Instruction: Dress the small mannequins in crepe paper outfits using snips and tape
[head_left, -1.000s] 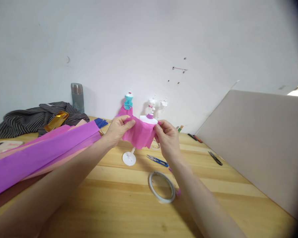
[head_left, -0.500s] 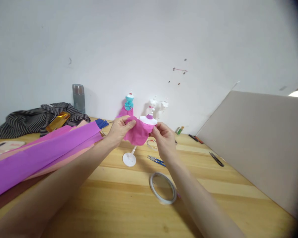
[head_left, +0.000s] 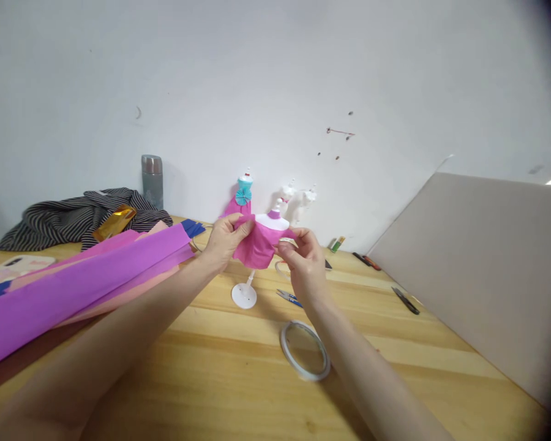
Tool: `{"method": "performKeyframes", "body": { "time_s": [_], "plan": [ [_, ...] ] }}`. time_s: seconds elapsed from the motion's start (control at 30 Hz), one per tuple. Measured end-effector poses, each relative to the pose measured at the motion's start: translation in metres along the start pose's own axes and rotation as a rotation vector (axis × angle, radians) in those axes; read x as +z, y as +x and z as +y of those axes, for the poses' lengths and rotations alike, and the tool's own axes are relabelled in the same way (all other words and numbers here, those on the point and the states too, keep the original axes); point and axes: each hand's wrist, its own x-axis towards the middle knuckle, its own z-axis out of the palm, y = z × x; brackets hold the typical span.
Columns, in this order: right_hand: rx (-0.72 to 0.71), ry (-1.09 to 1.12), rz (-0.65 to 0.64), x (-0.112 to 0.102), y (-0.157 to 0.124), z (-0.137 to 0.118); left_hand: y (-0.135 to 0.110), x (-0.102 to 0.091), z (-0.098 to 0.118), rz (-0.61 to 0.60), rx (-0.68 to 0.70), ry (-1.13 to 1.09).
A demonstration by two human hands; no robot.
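Observation:
A small white dress form [head_left: 272,221] with a purple neck band stands on a round white base [head_left: 244,296], leaning slightly. Pink crepe paper [head_left: 259,248] lies across the front of its torso. At the paper's left edge, my left hand [head_left: 226,239] pinches it between thumb and fingers. My right hand [head_left: 305,257] pinches its right edge beside the form's shoulder. Blue-handled thread snips [head_left: 289,297] lie on the table below my right hand, partly hidden by it. A roll of double-sided tape [head_left: 305,350] rests nearer, by my right forearm.
Purple and peach paper sheets [head_left: 96,285] fill the left side, with a striped cloth [head_left: 50,220] and grey flask [head_left: 152,182] behind. Another form in a turquoise top [head_left: 244,190] stands by the wall. A dark cutting tool [head_left: 404,300] lies near the white board [head_left: 468,257] at right.
The paper's right edge has been drawn out past the form's shoulder, and the paper lies closer against the torso. The whole view has shifted slightly.

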Motion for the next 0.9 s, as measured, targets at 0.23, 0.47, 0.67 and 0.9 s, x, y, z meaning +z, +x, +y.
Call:
{"method": "performKeyframes", "body": {
  "time_s": [0.23,0.47,0.67,0.9],
  "plan": [
    [0.002,0.07,0.041,0.007,-0.004,0.009,0.002,-0.003,-0.004,0.006,0.02,-0.015],
    [0.004,0.049,0.014,0.006,-0.005,0.016,0.002,-0.004,-0.004,0.006,0.034,-0.026],
    [-0.042,0.003,-0.087,0.003,-0.005,0.017,0.001,-0.001,-0.003,0.008,0.041,-0.032],
    [-0.073,-0.016,-0.188,0.004,-0.006,0.014,0.002,-0.002,-0.005,-0.01,0.05,-0.021]
  ]
}}
